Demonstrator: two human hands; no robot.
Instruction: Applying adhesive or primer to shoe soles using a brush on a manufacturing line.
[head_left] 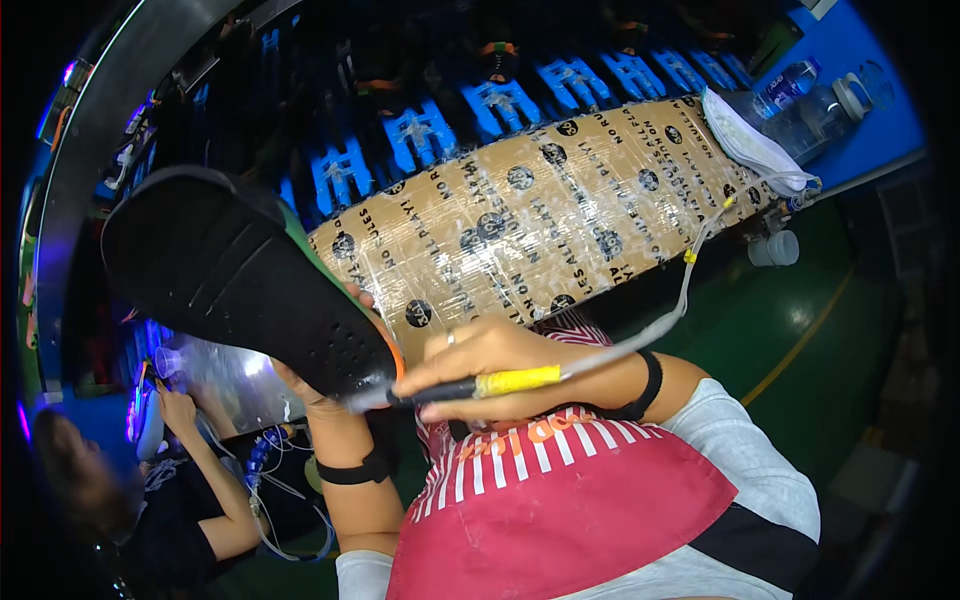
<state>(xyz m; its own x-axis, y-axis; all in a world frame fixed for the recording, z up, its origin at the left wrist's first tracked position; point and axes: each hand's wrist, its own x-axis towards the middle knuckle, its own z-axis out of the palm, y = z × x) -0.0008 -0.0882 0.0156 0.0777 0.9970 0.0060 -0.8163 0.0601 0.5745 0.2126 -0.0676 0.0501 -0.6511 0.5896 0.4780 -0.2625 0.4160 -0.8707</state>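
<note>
A large black shoe sole [225, 275] is tilted up at the left, with a green and orange edge and small holes near its narrow end. My left hand [300, 385] grips that near end; most of its fingers are hidden behind the sole. My right hand [510, 360] is closed around a black-handled glue brush [440, 391]. Yellow tape wraps the back of the brush, and a pale hose [650, 330] runs from it to the right. The blurred brush tip rests against the sole's near end, where a whitish wet smear shows.
A taped cardboard-covered board [540, 220] lies before me. Beyond it stand several blue racks [500, 100]. At the far right are a white face mask [750, 145], clear bottles [820, 115] and a plastic cup [775, 249]. Another person's arm [215, 480] works at the left.
</note>
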